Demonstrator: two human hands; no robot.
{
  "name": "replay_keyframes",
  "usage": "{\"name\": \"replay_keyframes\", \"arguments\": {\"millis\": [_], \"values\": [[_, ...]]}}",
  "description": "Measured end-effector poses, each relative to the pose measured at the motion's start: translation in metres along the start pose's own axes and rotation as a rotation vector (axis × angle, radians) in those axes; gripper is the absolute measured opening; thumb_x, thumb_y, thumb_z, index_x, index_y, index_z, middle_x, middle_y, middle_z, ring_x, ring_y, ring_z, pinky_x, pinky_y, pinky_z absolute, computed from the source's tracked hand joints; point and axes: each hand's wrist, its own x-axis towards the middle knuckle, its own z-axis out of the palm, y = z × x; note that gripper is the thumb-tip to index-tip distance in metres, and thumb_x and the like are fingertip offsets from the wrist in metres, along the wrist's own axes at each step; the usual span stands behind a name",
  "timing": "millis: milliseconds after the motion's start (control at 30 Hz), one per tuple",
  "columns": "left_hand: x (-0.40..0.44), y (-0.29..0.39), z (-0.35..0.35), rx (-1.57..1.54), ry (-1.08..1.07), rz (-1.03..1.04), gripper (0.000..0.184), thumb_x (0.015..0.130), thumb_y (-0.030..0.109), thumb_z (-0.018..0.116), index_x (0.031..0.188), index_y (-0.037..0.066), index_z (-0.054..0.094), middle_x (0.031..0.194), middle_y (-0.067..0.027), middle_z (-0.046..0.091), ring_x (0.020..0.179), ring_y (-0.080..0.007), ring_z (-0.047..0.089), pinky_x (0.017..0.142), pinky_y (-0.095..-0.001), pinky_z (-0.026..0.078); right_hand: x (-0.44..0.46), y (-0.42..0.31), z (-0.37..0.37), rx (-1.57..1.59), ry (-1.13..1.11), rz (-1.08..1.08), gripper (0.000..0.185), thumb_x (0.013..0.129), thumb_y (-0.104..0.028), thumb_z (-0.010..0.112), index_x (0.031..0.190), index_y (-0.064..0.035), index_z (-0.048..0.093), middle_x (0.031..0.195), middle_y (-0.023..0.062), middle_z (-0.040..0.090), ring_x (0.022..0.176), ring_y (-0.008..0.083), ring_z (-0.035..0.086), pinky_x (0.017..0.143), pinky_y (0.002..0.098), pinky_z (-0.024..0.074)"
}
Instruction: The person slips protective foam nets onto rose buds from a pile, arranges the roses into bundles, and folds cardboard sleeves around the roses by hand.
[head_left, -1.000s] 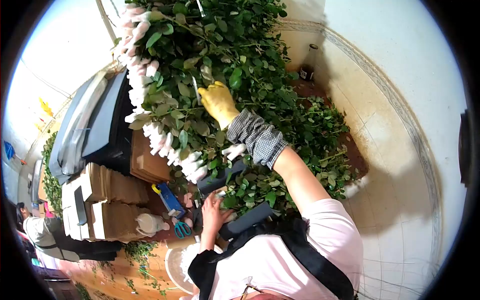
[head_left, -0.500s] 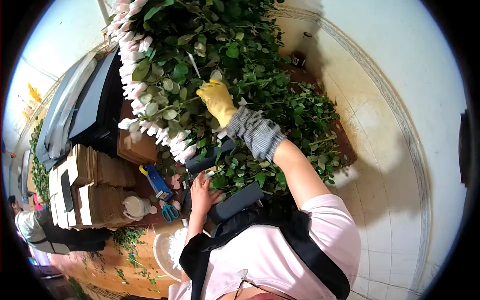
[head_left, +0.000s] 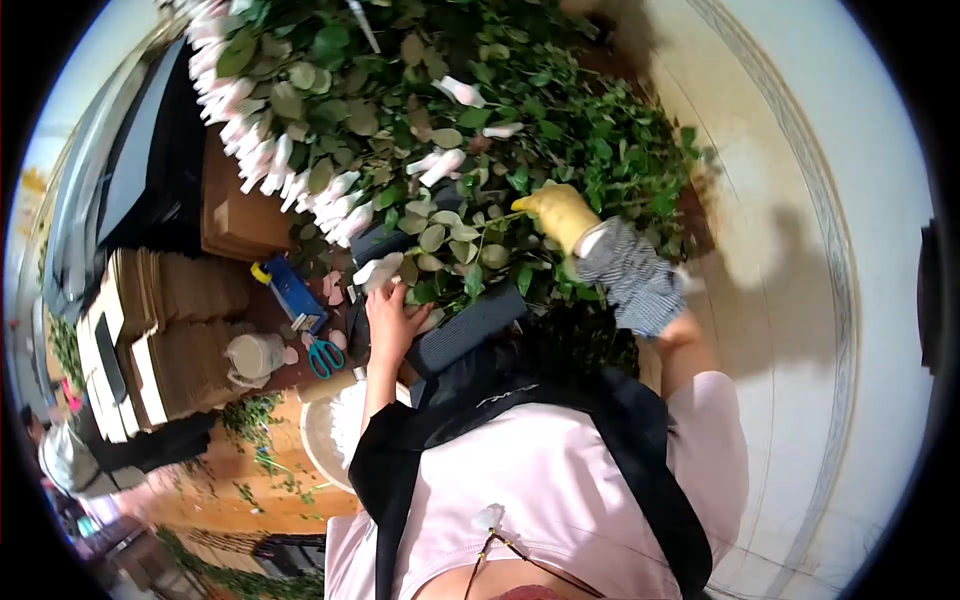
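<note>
My right hand (head_left: 558, 215), in a yellow glove with a grey knitted cuff, is closed on the stem of a rose (head_left: 378, 271). Its leafy stem runs left from the glove, and the pale, sleeved bloom lies at my left fingertips. My bare left hand (head_left: 395, 318) rests with fingers apart beside the dark ridged block (head_left: 468, 328), just below that bloom. Beyond both hands lies a large pile of leafy roses (head_left: 440, 110), their pale pink wrapped heads lined up along the left edge. A few loose wrapped heads (head_left: 440, 165) sit on the leaves.
Left of my hands are teal-handled scissors (head_left: 325, 357), a blue and yellow tool (head_left: 290, 292), a white cup (head_left: 250, 355) and stacked brown cardboard (head_left: 185, 350). A white tub (head_left: 318, 430) stands below. A tiled wall (head_left: 780, 330) borders the right. Another person (head_left: 80, 455) is far left.
My right hand has drawn back to the lower right with the rose, bringing its bloom to my left hand. Several loose wrapped heads now show on the pile. The view has shifted.
</note>
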Motion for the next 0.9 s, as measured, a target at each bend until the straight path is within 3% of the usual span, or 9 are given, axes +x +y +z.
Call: {"name": "replay_keyframes", "arguments": {"millis": [100, 167, 267, 433, 567, 633, 667, 767, 900], "values": [[0.003, 0.006, -0.012, -0.007, -0.14, -0.075, 0.056, 0.072, 0.029, 0.083, 0.121, 0.008, 0.065, 0.113, -0.0202, 0.058, 0.106, -0.0404, 0.054, 0.089, -0.0479, 0.045, -0.006, -0.041, -0.022, -0.088, -0.152, 0.335, 0.026, 0.096, -0.021, 0.05, 0.11, -0.0115, 0.07, 0.102, 0.011, 0.07, 0.094, 0.0248, 0.067, 0.089, 0.0365, 0.0522], [0.003, -0.008, -0.002, -0.077, -0.097, 0.025, 0.054, 0.073, 0.026, 0.083, 0.12, 0.006, 0.065, 0.122, -0.0249, 0.056, 0.114, -0.0437, 0.054, 0.095, -0.0492, 0.045, -0.007, -0.032, 0.059, -0.274, 0.375, 0.446, 0.03, 0.091, -0.018, 0.051, 0.116, -0.0216, 0.068, 0.117, 0.0097, 0.066, 0.114, 0.0265, 0.059, 0.103, 0.0447, 0.0408], [0.005, -0.002, -0.004, -0.007, -0.099, 0.01, 0.057, 0.075, 0.026, 0.082, 0.124, 0.005, 0.062, 0.134, -0.0247, 0.049, 0.121, -0.0436, 0.049, 0.101, -0.0504, 0.041, -0.024, -0.049, 0.072, -0.162, 0.059, 0.614, 0.037, 0.095, -0.019, 0.046, 0.128, -0.0246, 0.062, 0.14, 0.0116, 0.053, 0.129, 0.0264, 0.048, 0.114, 0.0463, 0.0283], [0.001, -0.01, -0.003, -0.002, -0.109, 0.013, 0.058, 0.076, 0.028, 0.082, 0.126, 0.009, 0.061, 0.133, -0.0227, 0.047, 0.123, -0.0416, 0.047, 0.102, -0.0491, 0.04, -0.036, -0.034, 0.034, 0.414, 0.496, 0.416, 0.043, 0.082, 0.002, 0.062, 0.122, -0.0131, 0.062, 0.126, 0.0101, 0.063, 0.113, 0.0335, 0.059, 0.105, 0.0426, 0.0439], [0.003, -0.013, 0.002, 0.02, -0.082, 0.041, 0.057, 0.076, 0.03, 0.083, 0.124, 0.01, 0.06, 0.131, -0.0219, 0.048, 0.12, -0.0406, 0.048, 0.1, -0.0491, 0.04, -0.04, -0.009, 0.077, 0.445, 0.707, 0.177, 0.025, 0.081, 0.0, 0.066, 0.105, -0.0099, 0.068, 0.11, 0.007, 0.069, 0.105, 0.027, 0.064, 0.101, 0.0424, 0.0466], [0.012, 0.003, -0.014, -0.024, -0.229, -0.078, 0.058, 0.074, 0.033, 0.083, 0.123, 0.01, 0.06, 0.127, -0.0216, 0.05, 0.12, -0.0407, 0.048, 0.1, -0.0502, 0.04, -0.037, -0.017, 0.039, 0.224, 0.483, 0.233, 0.021, 0.077, -0.002, 0.066, 0.095, -0.0101, 0.07, 0.101, 0.005, 0.071, 0.099, 0.0251, 0.066, 0.094, 0.0403, 0.0491], [0.008, -0.002, -0.008, -0.008, -0.175, -0.049, 0.059, 0.073, 0.034, 0.083, 0.123, 0.011, 0.061, 0.13, -0.0218, 0.05, 0.122, -0.0401, 0.048, 0.101, -0.0492, 0.039, -0.029, -0.018, 0.028, 0.118, 0.661, 0.16, 0.017, 0.073, -0.004, 0.062, 0.086, -0.0116, 0.07, 0.092, 0.0029, 0.071, 0.087, 0.0252, 0.065, 0.082, 0.0363, 0.0506], [0.007, 0.004, -0.016, -0.06, -0.146, -0.058, 0.055, 0.076, 0.032, 0.082, 0.124, 0.012, 0.063, 0.139, -0.0224, 0.046, 0.128, -0.0398, 0.046, 0.104, -0.0479, 0.039, -0.021, -0.014, 0.065, 0.326, 0.623, 0.269, 0.026, 0.072, -0.001, 0.064, 0.095, -0.0105, 0.072, 0.094, 0.008, 0.071, 0.092, 0.0289, 0.066, 0.084, 0.0384, 0.053], [-0.016, 0.008, -0.045, -0.255, 0.01, -0.208, 0.042, 0.084, 0.015, 0.076, 0.123, 0.008, 0.062, 0.135, -0.019, 0.051, 0.124, -0.0372, 0.05, 0.101, -0.0429, 0.043, -0.022, 0.003, 0.03, 0.327, 0.134, 0.283, 0.04, 0.081, -0.001, 0.065, 0.12, -0.0091, 0.065, 0.115, 0.0159, 0.068, 0.102, 0.0349, 0.064, 0.092, 0.0399, 0.0524]]}}
